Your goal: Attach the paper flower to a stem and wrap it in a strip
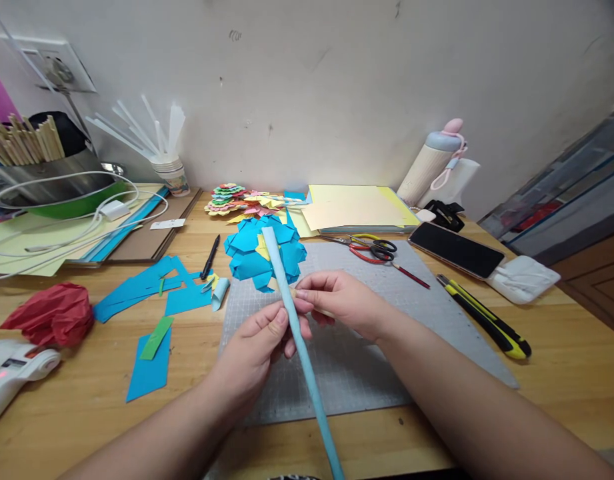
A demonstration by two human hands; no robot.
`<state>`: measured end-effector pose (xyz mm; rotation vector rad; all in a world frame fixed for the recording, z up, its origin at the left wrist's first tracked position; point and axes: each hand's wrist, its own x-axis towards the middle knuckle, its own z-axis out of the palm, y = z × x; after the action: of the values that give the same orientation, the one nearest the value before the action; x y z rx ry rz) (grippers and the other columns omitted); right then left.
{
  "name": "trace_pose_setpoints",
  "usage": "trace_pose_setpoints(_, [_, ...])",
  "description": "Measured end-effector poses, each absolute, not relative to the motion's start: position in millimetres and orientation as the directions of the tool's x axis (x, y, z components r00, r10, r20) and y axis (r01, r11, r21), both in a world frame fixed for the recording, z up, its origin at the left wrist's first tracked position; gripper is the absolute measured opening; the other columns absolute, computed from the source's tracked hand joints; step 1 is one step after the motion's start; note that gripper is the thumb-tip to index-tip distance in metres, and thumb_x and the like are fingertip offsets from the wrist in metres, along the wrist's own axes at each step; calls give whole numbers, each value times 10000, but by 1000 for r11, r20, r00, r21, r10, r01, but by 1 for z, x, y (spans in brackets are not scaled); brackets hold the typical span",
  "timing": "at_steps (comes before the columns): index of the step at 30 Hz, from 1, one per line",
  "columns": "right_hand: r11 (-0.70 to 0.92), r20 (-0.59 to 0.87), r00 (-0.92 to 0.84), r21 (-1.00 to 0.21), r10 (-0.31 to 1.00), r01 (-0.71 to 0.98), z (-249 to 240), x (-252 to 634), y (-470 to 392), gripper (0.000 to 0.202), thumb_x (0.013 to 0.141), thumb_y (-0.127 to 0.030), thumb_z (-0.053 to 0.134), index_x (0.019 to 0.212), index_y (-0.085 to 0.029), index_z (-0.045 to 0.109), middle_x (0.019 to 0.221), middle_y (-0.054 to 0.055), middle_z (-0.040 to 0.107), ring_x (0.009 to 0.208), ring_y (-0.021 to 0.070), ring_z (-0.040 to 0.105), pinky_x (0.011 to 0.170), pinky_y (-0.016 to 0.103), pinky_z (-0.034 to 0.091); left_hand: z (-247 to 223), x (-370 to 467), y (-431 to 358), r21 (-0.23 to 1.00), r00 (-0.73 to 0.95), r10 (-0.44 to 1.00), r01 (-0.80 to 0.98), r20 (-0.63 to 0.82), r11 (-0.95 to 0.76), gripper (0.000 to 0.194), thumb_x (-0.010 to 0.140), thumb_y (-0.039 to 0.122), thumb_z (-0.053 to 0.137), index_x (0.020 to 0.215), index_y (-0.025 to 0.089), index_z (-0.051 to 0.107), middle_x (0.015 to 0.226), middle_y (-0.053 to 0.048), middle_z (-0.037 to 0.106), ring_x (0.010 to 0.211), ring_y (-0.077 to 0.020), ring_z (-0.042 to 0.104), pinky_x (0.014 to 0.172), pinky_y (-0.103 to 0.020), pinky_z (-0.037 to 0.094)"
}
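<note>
A long light-blue paper stem (305, 357) runs from the bottom edge up to a blue paper flower (247, 250), overlapping its yellow centre (263, 248). My left hand (261, 337) is closed on the stem, its thumb lying along the left side below the flower. To the right of the stem, my right hand (337, 300) has thumb and fingers pinched together close to the flower's lower edge. What it pinches is too small to make out. Both hands are above the grey cutting mat (387, 367).
Blue paper scraps (149, 367), a black pen (210, 257), crumpled red paper (51, 315) and a glue gun (11, 373) lie left. Scissors (371, 250), a red pencil (411, 276), a phone (457, 249) and a yellow-black cutter (481, 315) lie right.
</note>
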<state>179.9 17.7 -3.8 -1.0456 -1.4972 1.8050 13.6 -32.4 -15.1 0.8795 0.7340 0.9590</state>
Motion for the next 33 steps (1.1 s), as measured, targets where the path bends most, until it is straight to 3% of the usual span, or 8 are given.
trace_pose_setpoints(18, [-227,-163,-564,-973,809,-45,-10,181,18,284,792,-426,672,710,-172,572,593,-47,544,498,74,417,487,228,282,-15,14,-33,877,397,908,-378,-136,297,244,849,419,608,940,216,706,733,3,613,560,-95,396,584,-252,308])
trace_pose_setpoints(25, [-284,-165,-632,-954,758,-92,-17,174,18,288,773,-440,673,744,-178,556,576,-20,617,504,98,489,497,237,292,-19,14,-33,888,402,906,-358,-133,290,248,863,424,584,907,214,708,735,0,618,561,-100,390,581,-259,298])
trace_pose_setpoints(33, [-268,-187,-557,-961,809,-67,-14,177,16,221,823,-376,648,775,-165,605,574,-33,595,514,80,463,504,222,296,-21,14,-31,890,393,909,-355,-136,287,241,869,404,577,954,229,719,743,5,621,563,-100,387,588,-257,304])
